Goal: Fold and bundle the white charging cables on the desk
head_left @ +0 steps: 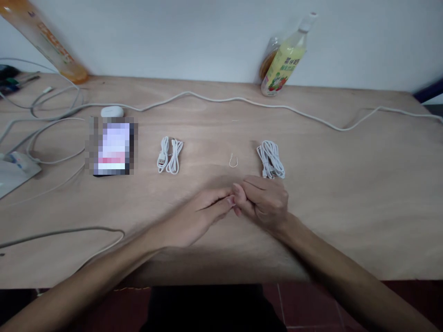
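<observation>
My left hand (199,214) and my right hand (265,198) meet above the front half of the desk, fingertips touching. The left fingers are pressed together against the tip of the right thumb. My right hand is curled into a fist. Whatever the fingers may hold is hidden. Just beyond them lies a thin white U-shaped piece (233,162), which looks like a twist tie. A bundled white charging cable (272,159) rests right behind my right hand. Farther left lies another white USB cable (170,156), coiled in two loops.
A phone with a blurred screen (114,147) lies left, a white earbud case (112,111) behind it. A long white cord (214,99) crosses the wooden desk (363,184). At the back stand a yellow drink bottle (287,60) and an orange bottle (51,46). Loose cables lie left.
</observation>
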Demonstrator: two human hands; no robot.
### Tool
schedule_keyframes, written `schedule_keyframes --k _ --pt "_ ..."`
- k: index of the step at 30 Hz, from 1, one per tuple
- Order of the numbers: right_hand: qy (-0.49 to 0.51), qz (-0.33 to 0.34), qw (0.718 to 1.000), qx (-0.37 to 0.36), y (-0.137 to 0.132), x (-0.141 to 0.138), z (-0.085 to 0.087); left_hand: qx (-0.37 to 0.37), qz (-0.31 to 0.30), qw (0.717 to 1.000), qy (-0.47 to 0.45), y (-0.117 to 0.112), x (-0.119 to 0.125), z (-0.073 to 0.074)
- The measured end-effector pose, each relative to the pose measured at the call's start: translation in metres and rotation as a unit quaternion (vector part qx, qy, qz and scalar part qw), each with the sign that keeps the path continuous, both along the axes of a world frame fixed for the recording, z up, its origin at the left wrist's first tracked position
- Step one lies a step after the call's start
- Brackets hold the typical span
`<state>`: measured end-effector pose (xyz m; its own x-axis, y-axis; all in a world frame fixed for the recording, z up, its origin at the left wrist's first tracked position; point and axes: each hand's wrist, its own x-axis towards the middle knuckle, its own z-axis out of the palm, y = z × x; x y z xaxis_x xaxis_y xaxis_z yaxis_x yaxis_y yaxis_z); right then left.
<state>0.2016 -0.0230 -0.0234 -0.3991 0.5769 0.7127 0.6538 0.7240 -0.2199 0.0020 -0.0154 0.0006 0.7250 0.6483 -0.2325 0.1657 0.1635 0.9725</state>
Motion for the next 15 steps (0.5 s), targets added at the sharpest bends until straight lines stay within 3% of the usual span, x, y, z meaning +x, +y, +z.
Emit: schedule_keyframes --k 6,11,15 --pt "-0.032 0.020 0.999 0.036 -0.0013 0.0014 0.0023 -0.139 -0.041 0.988 -0.057 0.0039 -0.0019 -0.0008" --pt "-0.035 0.038 0.997 0.049 0.0000 0.0024 0.0026 -0.272 -0.090 0.953 -0.100 0.0053 -0.0041 -0.0031" --pt "-0.032 0.046 0.998 0.043 0.0011 0.0031 0.0034 -0.268 -0.094 0.956 -0.072 0.0084 -0.0063 -0.0026"
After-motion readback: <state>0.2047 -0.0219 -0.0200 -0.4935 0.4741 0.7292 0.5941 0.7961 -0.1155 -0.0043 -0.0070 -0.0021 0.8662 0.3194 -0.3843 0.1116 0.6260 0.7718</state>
